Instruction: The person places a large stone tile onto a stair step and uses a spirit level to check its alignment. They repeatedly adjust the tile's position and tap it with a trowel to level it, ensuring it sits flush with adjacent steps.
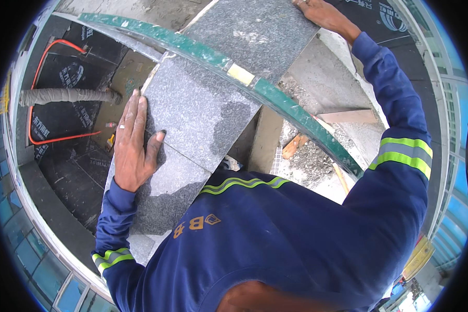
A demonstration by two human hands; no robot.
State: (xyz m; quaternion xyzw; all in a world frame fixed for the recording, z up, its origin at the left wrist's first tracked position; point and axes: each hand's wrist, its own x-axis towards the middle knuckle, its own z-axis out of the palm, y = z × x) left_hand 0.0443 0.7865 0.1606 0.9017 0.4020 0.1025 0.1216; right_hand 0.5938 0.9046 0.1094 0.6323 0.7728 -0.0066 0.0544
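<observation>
The person is wearing a dark blue long-sleeved work shirt (275,234) with ribbed cuffs. Each sleeve is carrying a reflective band, grey edged in yellow-green: one is circling the right upper sleeve (403,155), another the left sleeve (111,258) near the elbow. A similar striped band is running across the chest. Orange lettering and a small diamond emblem are showing on the front. A ring, probably silver, is sitting on the left hand (134,143).

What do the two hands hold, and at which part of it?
Both hands are on the grey stone slab. The left hand lies flat on its left edge, thumb on the face; the right hand rests on its far upper corner.
</observation>
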